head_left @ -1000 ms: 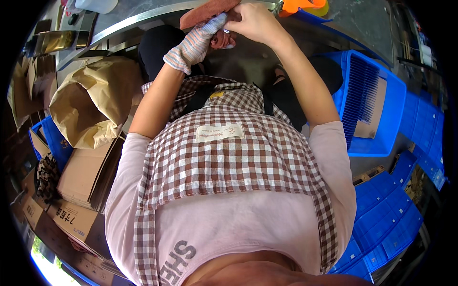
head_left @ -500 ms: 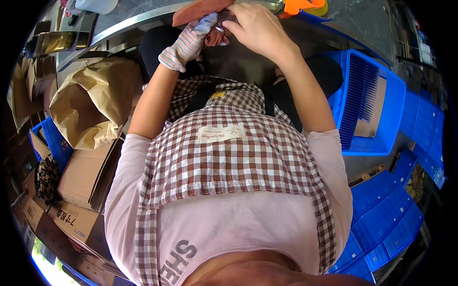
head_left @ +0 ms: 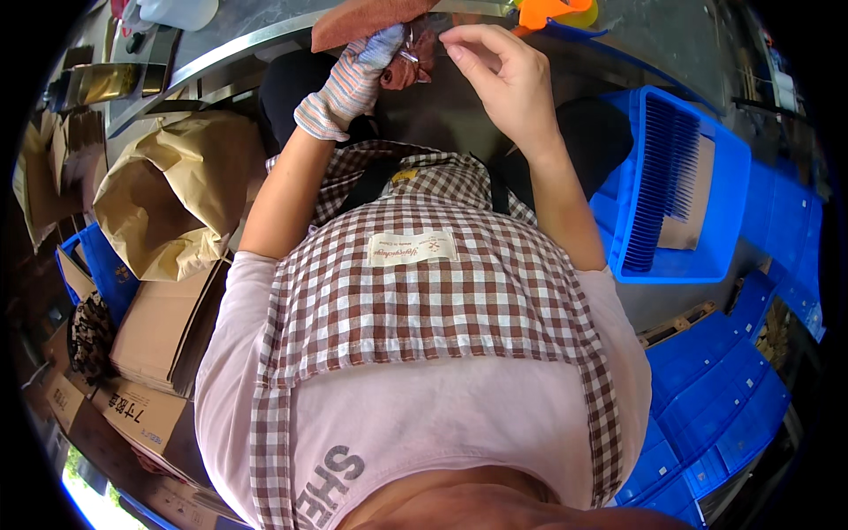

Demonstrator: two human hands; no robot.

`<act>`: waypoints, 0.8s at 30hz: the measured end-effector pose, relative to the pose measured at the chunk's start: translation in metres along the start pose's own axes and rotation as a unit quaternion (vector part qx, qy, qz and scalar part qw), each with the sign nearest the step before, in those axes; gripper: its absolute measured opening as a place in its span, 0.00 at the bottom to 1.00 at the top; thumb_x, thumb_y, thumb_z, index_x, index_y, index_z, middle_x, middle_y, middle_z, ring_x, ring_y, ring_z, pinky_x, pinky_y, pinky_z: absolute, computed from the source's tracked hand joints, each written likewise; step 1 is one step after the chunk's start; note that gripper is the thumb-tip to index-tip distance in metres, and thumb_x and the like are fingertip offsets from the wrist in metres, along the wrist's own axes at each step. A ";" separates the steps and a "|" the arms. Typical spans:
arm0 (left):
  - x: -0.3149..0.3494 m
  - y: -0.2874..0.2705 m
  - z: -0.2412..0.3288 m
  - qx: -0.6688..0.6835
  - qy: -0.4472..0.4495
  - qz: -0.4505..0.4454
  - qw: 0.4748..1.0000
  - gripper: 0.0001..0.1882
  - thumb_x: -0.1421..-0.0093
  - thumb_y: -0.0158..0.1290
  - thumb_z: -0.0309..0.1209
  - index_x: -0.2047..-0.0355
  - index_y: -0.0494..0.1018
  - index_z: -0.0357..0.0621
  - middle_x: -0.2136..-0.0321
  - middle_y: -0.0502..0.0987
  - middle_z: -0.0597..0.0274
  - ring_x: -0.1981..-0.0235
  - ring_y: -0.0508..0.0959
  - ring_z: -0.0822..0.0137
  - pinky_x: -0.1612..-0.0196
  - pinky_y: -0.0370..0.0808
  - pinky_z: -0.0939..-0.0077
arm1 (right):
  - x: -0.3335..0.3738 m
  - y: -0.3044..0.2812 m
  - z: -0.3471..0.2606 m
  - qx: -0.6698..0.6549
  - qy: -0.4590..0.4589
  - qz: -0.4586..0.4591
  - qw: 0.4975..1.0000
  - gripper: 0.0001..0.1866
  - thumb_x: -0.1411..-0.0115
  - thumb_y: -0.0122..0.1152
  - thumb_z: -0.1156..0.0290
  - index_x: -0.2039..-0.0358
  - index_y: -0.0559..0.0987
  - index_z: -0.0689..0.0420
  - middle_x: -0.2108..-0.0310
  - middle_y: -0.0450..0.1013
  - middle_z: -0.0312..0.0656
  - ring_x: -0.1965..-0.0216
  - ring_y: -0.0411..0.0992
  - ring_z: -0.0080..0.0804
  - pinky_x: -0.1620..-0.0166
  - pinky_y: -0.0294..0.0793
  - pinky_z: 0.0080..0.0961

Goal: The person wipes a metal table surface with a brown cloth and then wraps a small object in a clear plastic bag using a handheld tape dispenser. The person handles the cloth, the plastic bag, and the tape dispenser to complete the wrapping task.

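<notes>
My left hand [head_left: 352, 84] wears a striped knit glove and is closed at the table's near edge. It grips a long, reddish-brown piece [head_left: 375, 19] with a matte, suede-like face, whose far end runs out past the top of the picture. Below it, at the gloved fingers, bunches a crumpled dark red bit [head_left: 408, 69] with shiny highlights; I cannot tell whether both are one thing. My bare right hand [head_left: 508, 79] is held a little to the right, apart from the piece. Its thumb and forefinger are drawn together; what they hold, if anything, is too small to make out.
A grey table with a metal edge [head_left: 238, 44] crosses the top, with an orange object [head_left: 546, 12] on it. At right stand a blue crate [head_left: 738, 212] with a dark comb-like rack and stacked blue bins [head_left: 715, 380]. At left are a brown paper bag [head_left: 225, 150] and cardboard [head_left: 163, 322].
My right hand has come away from the crumpled bit, moving right and slightly down. The left hand keeps its grip, and the piece has shifted slightly left.
</notes>
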State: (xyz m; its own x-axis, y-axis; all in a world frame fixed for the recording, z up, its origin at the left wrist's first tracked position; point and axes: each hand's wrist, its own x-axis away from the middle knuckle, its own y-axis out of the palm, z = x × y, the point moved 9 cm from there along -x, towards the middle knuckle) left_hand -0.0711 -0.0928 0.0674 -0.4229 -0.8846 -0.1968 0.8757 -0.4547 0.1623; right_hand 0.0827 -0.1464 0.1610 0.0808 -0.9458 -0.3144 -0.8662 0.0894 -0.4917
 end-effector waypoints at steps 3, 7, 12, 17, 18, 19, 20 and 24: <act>0.003 -0.017 -0.032 0.069 -0.068 -0.029 0.995 0.22 0.25 0.44 0.44 0.43 0.71 0.40 0.57 0.78 0.62 0.63 0.79 0.71 0.56 0.76 0.75 | 0.005 -0.009 0.005 -0.047 -0.008 0.047 0.998 0.08 0.36 0.64 0.75 0.57 0.83 0.60 0.61 0.82 0.39 0.59 0.80 0.23 0.55 0.79 0.21; 0.000 -0.003 -0.001 -0.032 0.068 -0.047 0.996 0.19 0.29 0.48 0.29 0.39 0.69 0.43 0.55 0.78 0.58 0.62 0.80 0.65 0.53 0.77 0.73 | -0.035 -0.041 -0.016 0.016 -0.076 0.054 0.996 0.08 0.37 0.57 0.76 0.60 0.81 0.63 0.62 0.81 0.51 0.59 0.80 0.41 0.55 0.77 0.31; 0.009 -0.008 0.000 -0.340 0.195 -0.079 0.916 0.21 0.30 0.49 0.31 0.37 0.68 0.48 0.45 0.76 0.54 0.45 0.76 0.55 0.40 0.71 0.66 | -0.066 -0.003 0.042 0.062 -0.060 -0.089 0.992 0.12 0.39 0.59 0.72 0.56 0.82 0.63 0.62 0.82 0.50 0.58 0.81 0.39 0.53 0.77 0.31; 0.009 -0.028 -0.021 -0.390 0.122 -0.097 0.907 0.25 0.34 0.51 0.26 0.36 0.67 0.51 0.44 0.76 0.53 0.46 0.77 0.50 0.42 0.73 0.62 | -0.091 0.025 0.058 0.039 -0.016 -0.238 0.970 0.13 0.42 0.60 0.69 0.59 0.84 0.61 0.67 0.83 0.47 0.63 0.82 0.38 0.56 0.78 0.32; 0.008 -0.032 -0.023 -0.401 0.118 -0.097 0.903 0.26 0.34 0.51 0.25 0.36 0.67 0.52 0.44 0.76 0.53 0.46 0.77 0.49 0.42 0.73 0.61 | -0.097 0.032 0.060 0.054 -0.006 -0.271 0.961 0.14 0.42 0.61 0.68 0.59 0.84 0.60 0.67 0.83 0.47 0.64 0.82 0.37 0.57 0.78 0.32; 0.007 -0.036 -0.026 -0.402 0.104 -0.095 0.905 0.26 0.34 0.51 0.25 0.36 0.67 0.52 0.45 0.76 0.53 0.46 0.77 0.48 0.43 0.74 0.61 | -0.103 0.043 0.063 0.082 -0.031 -0.310 0.947 0.15 0.44 0.63 0.65 0.58 0.84 0.58 0.68 0.83 0.47 0.64 0.82 0.38 0.58 0.77 0.34; 0.008 -0.037 -0.023 -0.422 0.124 -0.089 0.894 0.26 0.34 0.51 0.25 0.36 0.68 0.52 0.45 0.76 0.53 0.46 0.77 0.48 0.43 0.74 0.60 | -0.107 0.047 0.064 0.092 -0.053 -0.299 0.948 0.15 0.44 0.63 0.64 0.59 0.84 0.58 0.68 0.83 0.47 0.64 0.82 0.39 0.59 0.77 0.34; 0.016 -0.033 0.000 -0.524 0.239 -0.052 0.816 0.27 0.37 0.53 0.25 0.37 0.69 0.54 0.46 0.76 0.53 0.47 0.78 0.47 0.45 0.75 0.60 | -0.115 0.061 0.072 0.106 -0.065 -0.306 0.944 0.16 0.45 0.66 0.62 0.60 0.85 0.57 0.69 0.83 0.48 0.67 0.81 0.38 0.61 0.76 0.36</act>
State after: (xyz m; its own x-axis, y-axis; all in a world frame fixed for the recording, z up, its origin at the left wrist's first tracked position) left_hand -0.1066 -0.0921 0.0594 -0.5877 -0.5912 -0.5523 0.6650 0.0358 -0.7460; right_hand 0.0562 -0.0093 0.1083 0.6064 -0.7951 -0.0085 -0.5206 -0.3889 -0.7600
